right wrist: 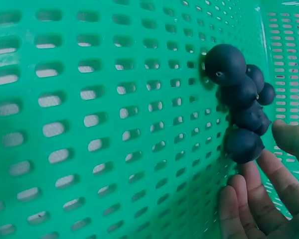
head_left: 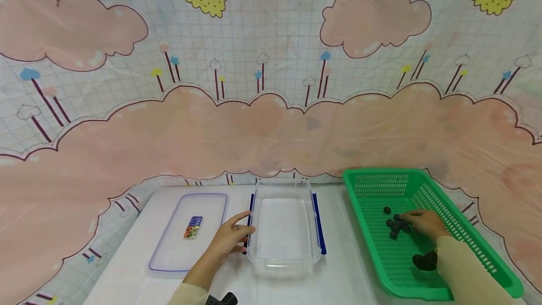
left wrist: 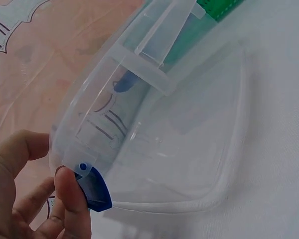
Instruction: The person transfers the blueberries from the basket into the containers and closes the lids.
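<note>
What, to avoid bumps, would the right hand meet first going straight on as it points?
The right hand would probably meet the clustered dark balls first, in the green basket; any gap is unclear.

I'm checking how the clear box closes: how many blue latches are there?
2: the left latch, by the left hand, and the right latch, on the opposite side of the clear box. None seems hidden.

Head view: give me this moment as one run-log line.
Left hand: touches clear box, left side | Right hand: at dark round fruits in green basket | Lid: off, flat, left of box
</note>
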Motion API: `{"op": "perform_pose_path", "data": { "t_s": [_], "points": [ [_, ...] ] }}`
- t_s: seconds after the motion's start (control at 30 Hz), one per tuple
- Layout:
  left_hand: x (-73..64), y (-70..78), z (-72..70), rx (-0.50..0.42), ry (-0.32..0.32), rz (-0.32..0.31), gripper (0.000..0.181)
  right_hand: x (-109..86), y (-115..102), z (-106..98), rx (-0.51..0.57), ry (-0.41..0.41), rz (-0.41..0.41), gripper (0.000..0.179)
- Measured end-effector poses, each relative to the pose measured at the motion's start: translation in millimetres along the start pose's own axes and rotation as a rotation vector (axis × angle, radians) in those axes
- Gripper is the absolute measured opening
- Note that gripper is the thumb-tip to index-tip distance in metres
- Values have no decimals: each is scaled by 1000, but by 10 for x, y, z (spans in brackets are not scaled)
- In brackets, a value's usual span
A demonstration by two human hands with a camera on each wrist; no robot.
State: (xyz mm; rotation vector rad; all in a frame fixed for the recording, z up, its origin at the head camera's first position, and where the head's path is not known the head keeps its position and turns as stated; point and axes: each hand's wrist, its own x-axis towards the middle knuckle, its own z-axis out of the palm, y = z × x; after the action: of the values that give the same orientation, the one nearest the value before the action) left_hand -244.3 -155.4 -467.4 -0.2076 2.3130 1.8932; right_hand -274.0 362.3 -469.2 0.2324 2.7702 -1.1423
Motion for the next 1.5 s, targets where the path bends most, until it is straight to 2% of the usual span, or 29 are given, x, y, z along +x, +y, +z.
{"op": "perform_pose_path", "data": {
  "t_s": [0.2, 0.37, 0.57, 0.9, 1.27, 1.5],
  "points": [
    [-6, -20, -32, -10, 0, -8, 57, 31, 21, 28, -7, -22, -12, 57],
    [5, -32, -22, -17, -17, -2, 57, 43, 68, 10, -36, -4, -20, 52],
    [22, -44, -11, -21, -9, -10, 58, 37, 42, 5, -76, 13, -32, 47],
    [21, -46, -6, -32, -3, -13, 60, 17, 27, -5, -90, 2, -13, 51],
    [14, -27, -9, -14, -17, -4, 56, 8, 40, -12, -8, 85, -3, 43],
    [16, -30, -6, -14, -18, -10, 55, 20, 49, -27, 17, 88, 5, 50]
  ]
}}
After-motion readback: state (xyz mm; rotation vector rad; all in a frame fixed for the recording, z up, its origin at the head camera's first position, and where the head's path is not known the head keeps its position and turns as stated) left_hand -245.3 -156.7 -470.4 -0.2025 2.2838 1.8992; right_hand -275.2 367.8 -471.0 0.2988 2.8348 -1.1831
